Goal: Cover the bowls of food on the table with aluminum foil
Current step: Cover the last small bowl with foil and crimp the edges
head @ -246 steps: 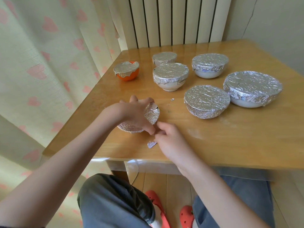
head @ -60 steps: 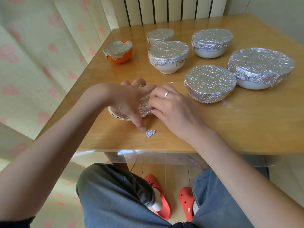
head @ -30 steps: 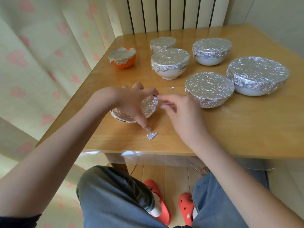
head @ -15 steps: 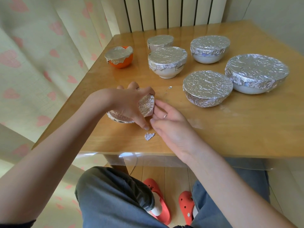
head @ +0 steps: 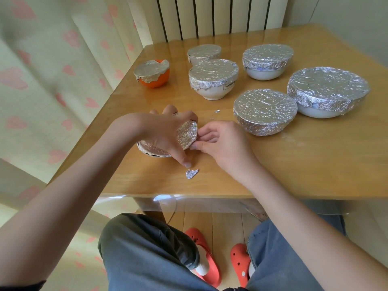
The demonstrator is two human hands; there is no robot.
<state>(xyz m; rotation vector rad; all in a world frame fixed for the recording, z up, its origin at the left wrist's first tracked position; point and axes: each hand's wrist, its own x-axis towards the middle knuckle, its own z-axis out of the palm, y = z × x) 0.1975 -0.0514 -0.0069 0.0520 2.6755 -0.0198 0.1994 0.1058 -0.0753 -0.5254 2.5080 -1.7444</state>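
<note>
A small bowl wrapped in aluminum foil (head: pixel 186 135) sits near the table's front left, tilted up on its side. My left hand (head: pixel 165 131) grips it from above, fingers curled over the rim. My right hand (head: pixel 218 139) pinches the foil at the bowl's right edge with curled fingers. Five other foil-covered bowls stand behind: an orange one (head: pixel 154 73), a small white one (head: pixel 204 53), a white footed one (head: pixel 213 78), and larger ones (head: pixel 266 59), (head: pixel 265 111), (head: pixel 327 91).
A torn scrap of foil (head: pixel 191 173) lies by the front edge of the wooden table (head: pixel 315 164), with tiny bits (head: pixel 216 111) further back. A curtain (head: pixel 52 80) hangs at left, a radiator (head: pixel 220 15) behind. My knees and red slippers (head: pixel 239 263) are below.
My right hand has slid from the bowl's lower edge up along its right side, still working the foil. My left hand has kept its grip on the tilted bowl.
</note>
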